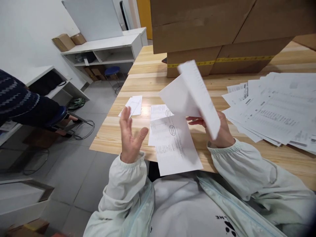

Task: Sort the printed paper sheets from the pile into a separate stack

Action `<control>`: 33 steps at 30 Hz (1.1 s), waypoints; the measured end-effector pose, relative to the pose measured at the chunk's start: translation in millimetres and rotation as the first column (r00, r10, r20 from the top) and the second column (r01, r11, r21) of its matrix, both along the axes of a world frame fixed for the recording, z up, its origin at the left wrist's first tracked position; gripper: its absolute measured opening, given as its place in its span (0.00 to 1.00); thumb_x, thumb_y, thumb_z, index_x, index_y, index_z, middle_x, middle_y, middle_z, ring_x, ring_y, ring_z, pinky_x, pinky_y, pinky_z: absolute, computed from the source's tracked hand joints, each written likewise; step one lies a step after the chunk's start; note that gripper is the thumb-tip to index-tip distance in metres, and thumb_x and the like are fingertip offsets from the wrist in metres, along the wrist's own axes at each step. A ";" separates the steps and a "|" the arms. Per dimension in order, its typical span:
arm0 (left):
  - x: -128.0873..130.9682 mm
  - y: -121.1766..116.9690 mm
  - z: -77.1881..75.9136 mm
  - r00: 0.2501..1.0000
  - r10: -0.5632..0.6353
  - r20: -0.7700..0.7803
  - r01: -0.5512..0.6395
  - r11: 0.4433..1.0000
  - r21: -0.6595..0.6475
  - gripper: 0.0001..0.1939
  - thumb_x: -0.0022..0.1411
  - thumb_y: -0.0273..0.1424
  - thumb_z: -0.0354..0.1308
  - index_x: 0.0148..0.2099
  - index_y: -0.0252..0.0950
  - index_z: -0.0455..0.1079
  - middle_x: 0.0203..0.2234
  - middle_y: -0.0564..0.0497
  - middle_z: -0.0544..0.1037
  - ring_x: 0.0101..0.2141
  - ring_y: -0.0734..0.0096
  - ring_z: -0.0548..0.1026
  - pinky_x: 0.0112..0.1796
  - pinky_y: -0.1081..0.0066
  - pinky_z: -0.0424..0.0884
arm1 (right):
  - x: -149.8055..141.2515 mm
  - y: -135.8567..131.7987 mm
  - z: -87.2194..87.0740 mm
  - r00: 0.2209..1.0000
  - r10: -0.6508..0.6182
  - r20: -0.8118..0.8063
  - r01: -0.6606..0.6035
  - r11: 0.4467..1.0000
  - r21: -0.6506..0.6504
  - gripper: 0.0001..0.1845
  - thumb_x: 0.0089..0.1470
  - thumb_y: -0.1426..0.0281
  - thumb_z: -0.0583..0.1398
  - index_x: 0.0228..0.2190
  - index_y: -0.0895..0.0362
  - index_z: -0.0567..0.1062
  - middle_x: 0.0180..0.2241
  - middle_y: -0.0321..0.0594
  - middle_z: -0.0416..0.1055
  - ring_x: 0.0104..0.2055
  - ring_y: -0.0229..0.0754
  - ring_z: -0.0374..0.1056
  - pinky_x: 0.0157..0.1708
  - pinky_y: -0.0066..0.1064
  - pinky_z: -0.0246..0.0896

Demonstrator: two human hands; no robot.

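Observation:
Raised over the table's front edge, my left hand (130, 138) holds nothing, its fingers apart and thumb stretched out. My right hand (219, 131) grips a partly folded white paper sheet (197, 95), which stands bent above the table and hides some of the fingers. Between the hands lie printed sheets (175, 148) with oval stamps, overlapping, the top one reaching past the table's edge. Left of these, small white papers (134, 104) lie near the left side of the wooden table (106, 135).
A spread pile of printed papers (276, 112) covers the table's right side. Stacked cardboard boxes (197, 26) stand at the back. A person (27, 98) sits on a stool at far left, near white shelves (106, 46). A blue stool (112, 70) stands beyond the table.

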State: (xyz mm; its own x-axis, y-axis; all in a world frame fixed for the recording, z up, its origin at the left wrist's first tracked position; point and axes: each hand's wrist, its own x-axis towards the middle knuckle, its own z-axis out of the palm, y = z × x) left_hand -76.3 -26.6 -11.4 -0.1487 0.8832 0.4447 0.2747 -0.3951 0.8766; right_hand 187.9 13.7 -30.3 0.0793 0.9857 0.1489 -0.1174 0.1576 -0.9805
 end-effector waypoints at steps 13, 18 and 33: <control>23.5 -3.8 -41.4 0.734 0.031 0.678 0.384 0.805 -0.453 0.43 0.47 0.37 0.76 0.63 0.41 0.62 0.56 0.42 0.77 0.59 0.58 0.73 0.60 0.61 0.68 | 14.1 6.2 22.7 0.985 -0.068 -0.158 0.043 0.987 -0.152 0.25 0.54 0.46 0.63 0.39 0.55 0.73 0.33 0.41 0.77 0.38 0.45 0.79 0.33 0.33 0.79; 43.2 -10.4 -41.4 0.628 -0.112 0.770 0.657 0.607 -0.447 0.26 0.49 0.40 0.74 0.48 0.34 0.76 0.47 0.40 0.82 0.52 0.49 0.78 0.53 0.56 0.76 | 18.1 4.8 28.4 0.988 -0.062 -0.144 0.040 0.988 -0.148 0.25 0.54 0.45 0.63 0.36 0.54 0.74 0.32 0.40 0.77 0.38 0.45 0.78 0.32 0.33 0.78; 39.7 -10.9 -36.7 0.772 -0.028 0.635 0.489 0.665 -0.564 0.23 0.45 0.43 0.76 0.37 0.29 0.81 0.31 0.41 0.85 0.37 0.54 0.84 0.37 0.63 0.80 | 33.2 16.5 18.7 0.863 -0.474 -0.175 0.460 0.880 -0.116 0.18 0.45 0.63 0.72 0.23 0.56 0.69 0.18 0.28 0.61 0.17 0.29 0.51 0.12 0.26 0.39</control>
